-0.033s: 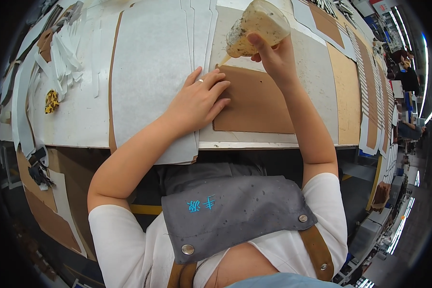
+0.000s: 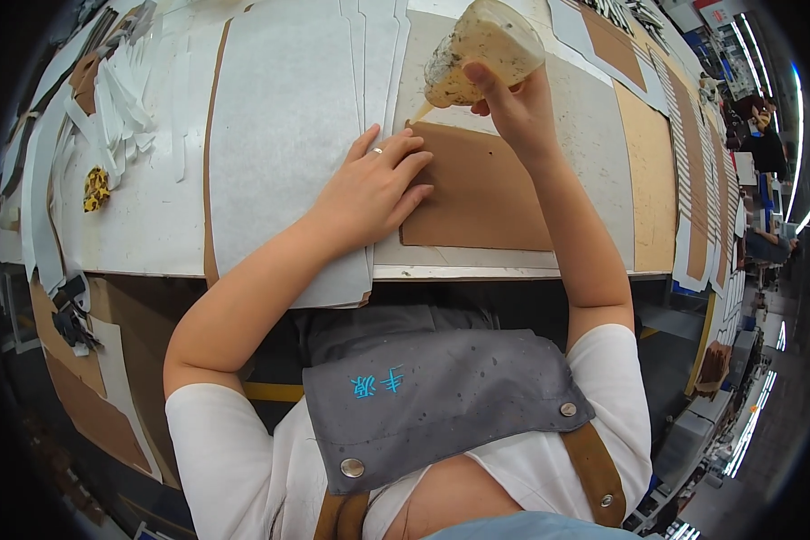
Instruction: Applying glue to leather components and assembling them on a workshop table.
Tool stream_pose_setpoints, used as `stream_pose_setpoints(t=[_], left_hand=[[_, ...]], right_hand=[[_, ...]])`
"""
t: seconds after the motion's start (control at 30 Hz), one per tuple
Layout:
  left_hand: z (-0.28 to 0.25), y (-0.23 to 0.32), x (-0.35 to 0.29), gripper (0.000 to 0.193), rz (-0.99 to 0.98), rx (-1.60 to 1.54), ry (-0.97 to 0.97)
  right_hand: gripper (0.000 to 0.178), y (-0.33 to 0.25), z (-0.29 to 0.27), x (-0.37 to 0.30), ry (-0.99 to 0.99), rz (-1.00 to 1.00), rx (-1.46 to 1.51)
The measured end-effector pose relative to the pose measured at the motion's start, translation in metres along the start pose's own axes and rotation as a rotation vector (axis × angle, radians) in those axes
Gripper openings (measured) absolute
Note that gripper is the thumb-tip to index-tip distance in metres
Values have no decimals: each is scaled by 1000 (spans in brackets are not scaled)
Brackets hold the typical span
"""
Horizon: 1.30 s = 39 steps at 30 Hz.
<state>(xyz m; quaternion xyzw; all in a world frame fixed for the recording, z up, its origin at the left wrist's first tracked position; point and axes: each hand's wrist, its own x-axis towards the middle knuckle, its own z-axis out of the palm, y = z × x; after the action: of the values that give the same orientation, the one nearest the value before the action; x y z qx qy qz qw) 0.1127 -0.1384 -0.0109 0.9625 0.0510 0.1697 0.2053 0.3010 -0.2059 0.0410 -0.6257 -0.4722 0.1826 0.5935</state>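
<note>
My right hand (image 2: 516, 103) is wrapped round a translucent squeeze bottle (image 2: 490, 49), smeared and holding a yellowish fluid. The bottle is tipped so that its narrow nozzle points down to the left, at the far left corner of a brown rectangular sheet (image 2: 477, 193). Whether the nozzle touches the sheet, I cannot tell. My left hand (image 2: 378, 175), with a ring on one finger, lies palm down with its fingers spread. Its fingertips rest on the sheet's left edge, beside a stack of long pale grey sheets (image 2: 283, 117) under my left forearm.
White strips (image 2: 121, 99) lie heaped at the table's far left, near a yellow-and-black patterned scrap (image 2: 96, 190). A pale board (image 2: 594, 171) lies under the brown sheet. Brown and white striped pieces (image 2: 693, 180) line the right side. Other people (image 2: 769, 144) are far off at right.
</note>
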Motion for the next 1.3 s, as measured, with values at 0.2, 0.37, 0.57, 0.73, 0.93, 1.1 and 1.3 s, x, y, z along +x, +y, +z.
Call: stream_pose_setpoints(t=[0.2, 0.37, 0.57, 0.73, 0.93, 1.1, 1.3], left_hand=[[0, 2, 0, 33, 5, 19, -4], [2, 1, 0, 32, 0, 26, 9], [2, 2, 1, 33, -6, 30, 13], [2, 1, 1, 34, -6, 31, 6], [2, 1, 0, 34, -10, 35, 12], [1, 2, 1, 34, -13, 32, 12], [1, 2, 0, 34, -21, 33, 3]], right_hand=[[44, 5, 4, 0, 7, -79, -78], [45, 6, 5, 1, 9, -43, -91], [47, 5, 7, 0, 12, -48, -76], [48, 5, 6, 0, 23, -51, -126], [50, 5, -2, -3, 50, -78, -171], [50, 7, -5, -6, 46, -82, -177], [51, 5, -17, -10, 54, -218, -275]])
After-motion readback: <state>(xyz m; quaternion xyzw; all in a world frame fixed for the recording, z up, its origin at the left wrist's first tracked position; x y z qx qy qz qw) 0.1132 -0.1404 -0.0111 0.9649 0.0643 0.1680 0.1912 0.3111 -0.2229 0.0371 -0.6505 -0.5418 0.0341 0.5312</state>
